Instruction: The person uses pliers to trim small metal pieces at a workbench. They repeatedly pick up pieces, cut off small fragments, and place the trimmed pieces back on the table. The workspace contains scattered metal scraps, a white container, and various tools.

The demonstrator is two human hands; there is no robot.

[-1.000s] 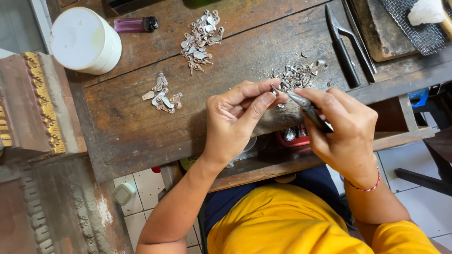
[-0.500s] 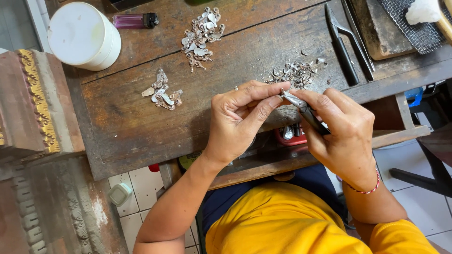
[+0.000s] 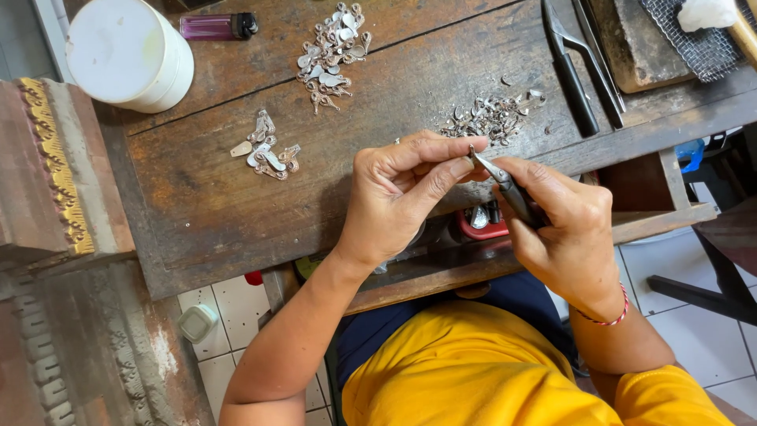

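While our left hand (image 3: 402, 197) pinches a tiny silver piece (image 3: 471, 160) between thumb and forefinger, our right hand (image 3: 564, 229) stays wrapped around small dark pliers (image 3: 509, 189), whose tip meets that piece just at our fingertips. Compared with a second ago, both hands sit in nearly the same spot above the near edge of the wooden workbench (image 3: 236, 197); only the thumb has slid a little along the forefinger, so we judge the same fine bend or grip is being worked, not a new piece fetched. The piece itself is mostly hidden by our fingers.

Just beyond the hands lies a scatter of small silver parts (image 3: 493, 118); two more heaps (image 3: 268, 150) (image 3: 331, 47) lie farther left and well apart. Black tongs (image 3: 576, 71) rest to the right, a white tub (image 3: 130, 51) and a purple lighter (image 3: 217, 26) at the far left corner. Bare wood between the heaps leaves room to move leftward.
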